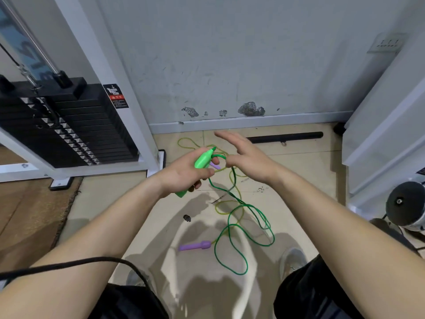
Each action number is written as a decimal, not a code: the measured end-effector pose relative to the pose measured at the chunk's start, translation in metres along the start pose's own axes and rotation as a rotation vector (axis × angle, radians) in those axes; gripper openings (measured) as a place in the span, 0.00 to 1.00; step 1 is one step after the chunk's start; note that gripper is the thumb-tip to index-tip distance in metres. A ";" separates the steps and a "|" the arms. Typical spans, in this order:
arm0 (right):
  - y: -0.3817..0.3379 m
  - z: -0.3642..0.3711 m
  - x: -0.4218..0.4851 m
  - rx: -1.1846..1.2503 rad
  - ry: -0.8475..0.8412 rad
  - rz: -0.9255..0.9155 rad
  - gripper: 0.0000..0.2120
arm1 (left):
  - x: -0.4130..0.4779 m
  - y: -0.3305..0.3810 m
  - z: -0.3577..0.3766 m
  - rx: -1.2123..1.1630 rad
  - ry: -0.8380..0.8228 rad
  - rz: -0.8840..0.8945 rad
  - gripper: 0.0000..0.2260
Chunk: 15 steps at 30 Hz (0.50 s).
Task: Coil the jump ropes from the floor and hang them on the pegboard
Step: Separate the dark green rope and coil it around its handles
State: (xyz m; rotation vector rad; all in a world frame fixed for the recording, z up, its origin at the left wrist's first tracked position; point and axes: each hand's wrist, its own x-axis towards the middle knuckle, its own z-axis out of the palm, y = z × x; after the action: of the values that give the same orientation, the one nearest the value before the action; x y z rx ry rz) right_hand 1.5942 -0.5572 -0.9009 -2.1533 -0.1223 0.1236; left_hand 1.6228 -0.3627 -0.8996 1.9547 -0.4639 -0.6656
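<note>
My left hand point(184, 174) grips the green handles point(202, 160) of a green jump rope above the floor. The green rope point(239, 226) hangs from them and loops over the tiles below. My right hand point(243, 155) hovers just right of the handles with fingers stretched out; its thumb is near the rope, and I cannot tell if they touch. A second rope, yellow-green point(227, 210), lies tangled on the floor under the green one. One purple handle point(195, 245) lies on the tiles near my feet; another purple handle point(215, 166) peeks out behind my left hand.
A white-framed machine with a black weight stack point(69, 125) stands at the left. A black bar point(285, 137) lies along the grey wall's base. White panels point(386, 125) and a round black weight point(404, 203) are at the right. A black cable point(92, 261) crosses my left forearm.
</note>
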 end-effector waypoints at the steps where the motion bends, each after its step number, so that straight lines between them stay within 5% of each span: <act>1: -0.002 0.004 0.003 0.078 -0.063 -0.020 0.32 | 0.000 0.000 0.001 0.023 -0.019 0.000 0.13; 7: 0.006 0.005 0.013 0.166 -0.238 -0.033 0.07 | -0.003 0.002 -0.008 0.059 -0.119 -0.011 0.09; 11: 0.010 -0.011 0.011 0.160 -0.276 0.054 0.13 | -0.008 -0.001 -0.021 0.139 -0.181 -0.091 0.07; 15: 0.008 -0.020 0.009 0.092 -0.258 0.067 0.08 | -0.007 -0.009 -0.027 0.165 -0.149 -0.143 0.06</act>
State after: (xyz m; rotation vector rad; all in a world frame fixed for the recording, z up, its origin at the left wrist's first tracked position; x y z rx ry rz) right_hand 1.6057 -0.5767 -0.8969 -2.0419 -0.1889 0.4379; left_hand 1.6344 -0.3358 -0.8956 2.1173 -0.4857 -0.8927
